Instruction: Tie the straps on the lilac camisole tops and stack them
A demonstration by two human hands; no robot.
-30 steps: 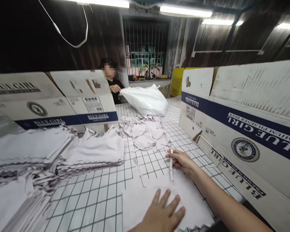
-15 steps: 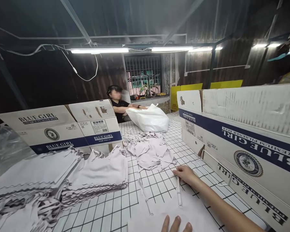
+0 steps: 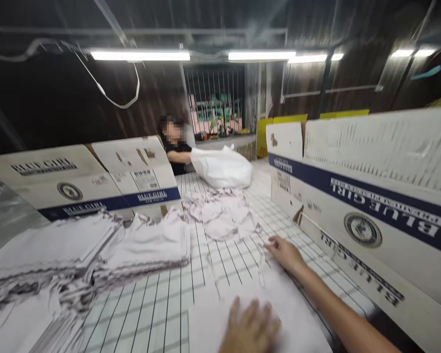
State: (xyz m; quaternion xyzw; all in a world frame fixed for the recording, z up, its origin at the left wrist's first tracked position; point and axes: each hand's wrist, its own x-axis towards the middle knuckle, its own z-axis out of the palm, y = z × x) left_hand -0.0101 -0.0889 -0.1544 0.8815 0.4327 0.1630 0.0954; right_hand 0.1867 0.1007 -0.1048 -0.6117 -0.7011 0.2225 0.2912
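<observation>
A white garment (image 3: 297, 318) with thin straps lies flat on the gridded table (image 3: 161, 314) right in front of me. My left hand (image 3: 252, 331) rests flat on its middle, fingers spread, blurred by motion. My right hand (image 3: 284, 252) reaches forward to the end of the garment's right strap (image 3: 261, 267) and rests on it, fingers curled; whether they pinch the strap is unclear. The left strap (image 3: 213, 269) lies loose on the table.
Stacks of folded white garments (image 3: 143, 245) sit at the left, a loose pile (image 3: 222, 215) further back. Cardboard "BLUE GIRL" boxes stand along the left (image 3: 77, 179) and right (image 3: 371, 206). Another person (image 3: 176, 142) at the far end handles a white plastic bag (image 3: 222, 166).
The camera tipped up and came back down. My left hand is fuller in view on the garment. My right hand stayed at the strap's end. The far person keeps handling the bag.
</observation>
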